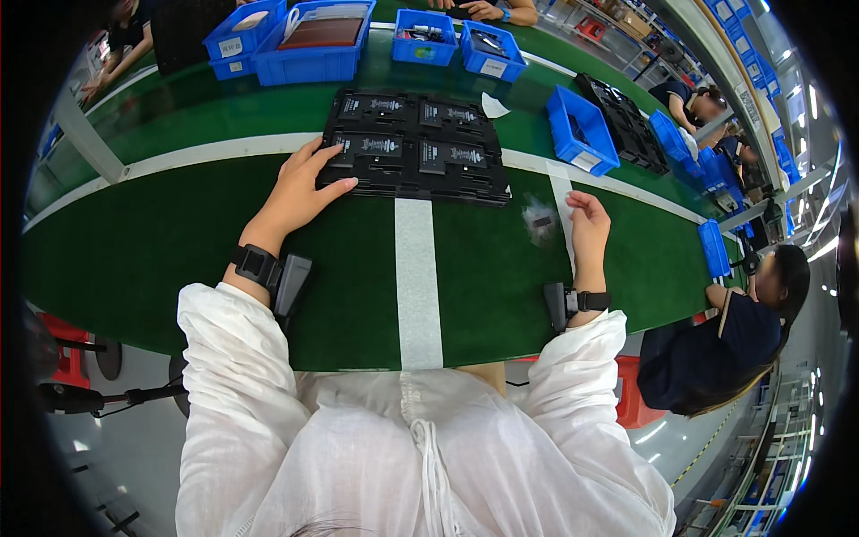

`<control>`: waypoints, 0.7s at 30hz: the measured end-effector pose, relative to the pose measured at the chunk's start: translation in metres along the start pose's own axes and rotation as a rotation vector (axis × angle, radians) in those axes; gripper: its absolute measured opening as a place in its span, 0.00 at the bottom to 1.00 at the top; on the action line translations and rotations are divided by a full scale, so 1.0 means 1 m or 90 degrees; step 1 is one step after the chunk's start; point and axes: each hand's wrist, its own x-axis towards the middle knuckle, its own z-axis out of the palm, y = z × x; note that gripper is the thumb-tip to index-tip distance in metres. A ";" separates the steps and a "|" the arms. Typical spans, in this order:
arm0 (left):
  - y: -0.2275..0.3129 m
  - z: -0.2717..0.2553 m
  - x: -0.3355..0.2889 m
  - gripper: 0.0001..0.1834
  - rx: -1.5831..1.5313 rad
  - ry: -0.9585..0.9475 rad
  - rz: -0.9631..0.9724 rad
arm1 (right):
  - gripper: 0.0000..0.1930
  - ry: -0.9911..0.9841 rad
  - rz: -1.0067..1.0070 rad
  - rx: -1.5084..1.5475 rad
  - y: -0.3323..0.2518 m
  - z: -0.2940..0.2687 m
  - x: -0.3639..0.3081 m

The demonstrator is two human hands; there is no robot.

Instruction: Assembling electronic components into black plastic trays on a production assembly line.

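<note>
A black plastic tray (385,179) lies across the white line on the green table in front of me. Several flat black rectangular pieces with white print (369,146) sit in its compartments. My left hand (302,185) rests at the tray's left side, fingers stretched over its edge and thumb along the near corner. Right of the tray, my right hand (588,225) hovers over the table with its fingers curled together. Whatever may be between those fingertips is too small to make out. A small clear plastic bag with something dark in it (540,220) lies between this hand and the tray.
Beyond the tray stand blue bins (309,63) with assorted contents. Another blue bin (582,132) is at the right, beside more black trays (626,125). A white scrap (494,106) lies behind my tray. A co-worker (725,349) sits at the right; others work farther off.
</note>
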 end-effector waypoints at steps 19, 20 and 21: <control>0.000 -0.001 -0.001 0.28 0.015 -0.002 0.003 | 0.09 -0.092 0.007 -0.281 0.014 -0.015 -0.006; -0.001 -0.001 -0.001 0.28 0.015 -0.003 0.003 | 0.08 -0.076 -0.016 -0.299 0.014 -0.014 -0.006; -0.003 0.000 -0.001 0.28 0.014 -0.001 0.003 | 0.08 -0.077 -0.015 -0.299 0.014 -0.014 -0.006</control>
